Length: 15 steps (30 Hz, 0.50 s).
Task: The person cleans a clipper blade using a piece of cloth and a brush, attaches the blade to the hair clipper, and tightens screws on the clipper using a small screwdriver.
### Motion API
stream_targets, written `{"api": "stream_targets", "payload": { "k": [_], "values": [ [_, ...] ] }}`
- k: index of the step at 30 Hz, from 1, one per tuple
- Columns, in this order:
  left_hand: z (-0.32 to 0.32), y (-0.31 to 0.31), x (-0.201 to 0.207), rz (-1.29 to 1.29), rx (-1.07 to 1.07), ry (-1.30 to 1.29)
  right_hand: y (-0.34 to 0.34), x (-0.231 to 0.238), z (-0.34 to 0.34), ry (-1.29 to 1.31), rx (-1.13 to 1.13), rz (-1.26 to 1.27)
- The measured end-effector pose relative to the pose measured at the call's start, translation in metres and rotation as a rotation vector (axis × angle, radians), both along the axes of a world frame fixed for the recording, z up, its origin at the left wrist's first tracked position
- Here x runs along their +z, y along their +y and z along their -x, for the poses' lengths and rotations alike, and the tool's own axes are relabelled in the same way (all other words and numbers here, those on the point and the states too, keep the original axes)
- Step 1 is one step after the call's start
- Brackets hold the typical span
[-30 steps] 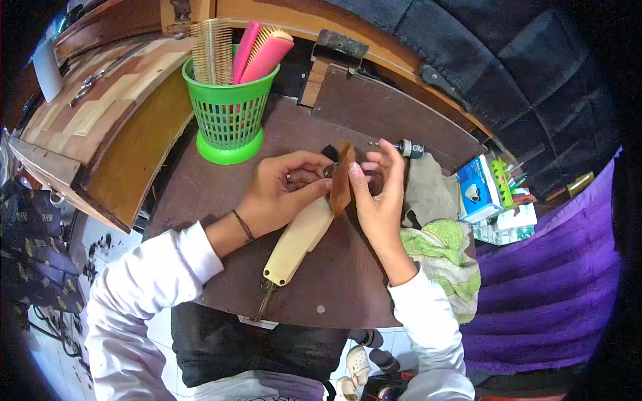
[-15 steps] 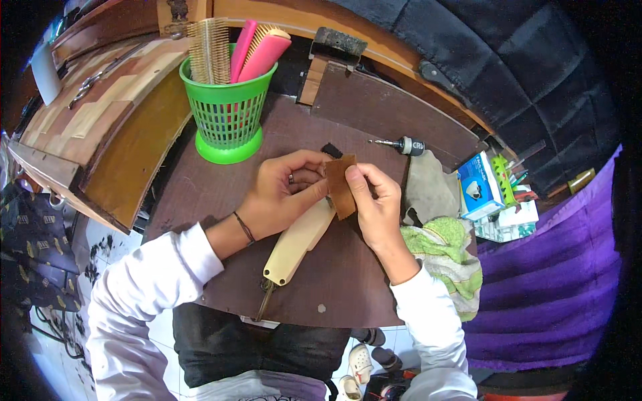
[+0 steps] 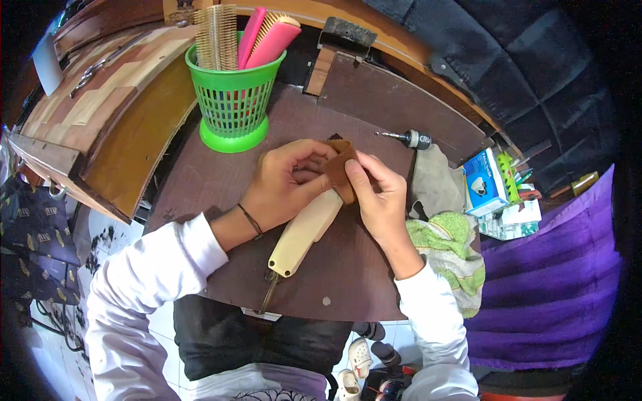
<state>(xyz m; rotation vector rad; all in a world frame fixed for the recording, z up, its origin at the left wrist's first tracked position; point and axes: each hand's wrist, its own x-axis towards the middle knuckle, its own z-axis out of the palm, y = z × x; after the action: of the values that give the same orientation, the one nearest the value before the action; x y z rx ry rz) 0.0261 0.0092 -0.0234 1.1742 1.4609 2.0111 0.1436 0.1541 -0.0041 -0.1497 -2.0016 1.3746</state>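
A small brown piece of sandpaper [image 3: 343, 172] is curled between my two hands over the middle of the table. My left hand [image 3: 281, 179] pinches its left side between thumb and fingers. With thumb and fingertips my right hand [image 3: 382, 194] grips its right side. Under the hands lies a cream hair clipper [image 3: 304, 234], its cord end toward me. The clipper's far end is hidden by the sandpaper and my fingers. A small dark piece shows just beyond the fingers; its kind cannot be made out.
A green basket [image 3: 231, 100] of combs and brushes stands at the back left. To the right lie a screwdriver [image 3: 409, 138], a grey cloth [image 3: 438, 184] and a green-white towel [image 3: 445, 257]. Beyond them is a blue-white box [image 3: 485, 184]. A wooden cabinet [image 3: 100, 113] borders the left.
The sandpaper was held flat and upright; now it is bent into a curl between my fingers. Both hands stay close together over the clipper. The view has shifted slightly.
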Motion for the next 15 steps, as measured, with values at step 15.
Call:
{"api": "stream_targets", "payload": {
  "k": [15],
  "values": [
    [0.002, 0.002, -0.002, -0.034, -0.015, -0.027, -0.001, -0.010, 0.003, 0.007, 0.080, 0.268]
  ]
}}
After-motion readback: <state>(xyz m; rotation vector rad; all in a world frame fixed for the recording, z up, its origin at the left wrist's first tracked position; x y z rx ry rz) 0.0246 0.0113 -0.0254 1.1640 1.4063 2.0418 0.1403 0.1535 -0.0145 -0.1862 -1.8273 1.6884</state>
